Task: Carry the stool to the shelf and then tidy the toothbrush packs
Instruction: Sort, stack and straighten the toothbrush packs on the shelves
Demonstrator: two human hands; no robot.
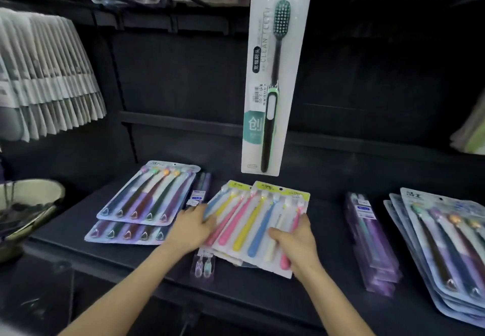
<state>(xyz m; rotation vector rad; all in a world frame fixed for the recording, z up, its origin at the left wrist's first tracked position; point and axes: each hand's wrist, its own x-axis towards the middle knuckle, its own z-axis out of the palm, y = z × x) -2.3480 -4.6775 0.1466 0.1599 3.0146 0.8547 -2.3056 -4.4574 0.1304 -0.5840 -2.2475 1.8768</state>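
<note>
Hands meet on the pastel toothbrush packs (252, 220) on the black shelf (324, 230): left hand (193, 226) presses flat on their left edge, right hand (296, 243) grips the right edge.

In the lower centre of the frame, both hands meet a stack of pastel toothbrush packs (252, 220) with yellow headers lying on a dark shelf (326, 221). The left hand (193, 226) rests on the stack's left edge; the right hand (296, 243) grips its right edge, thumb on top. To the left lie two five-brush packs (147, 193) overlapping, with a slim purple box (200, 193) between them and the stack. Purple boxes (372, 243) and a stack of blue-backed packs (446, 246) lie right. A single green-headed toothbrush pack (273, 78) hangs above centre.
</note>
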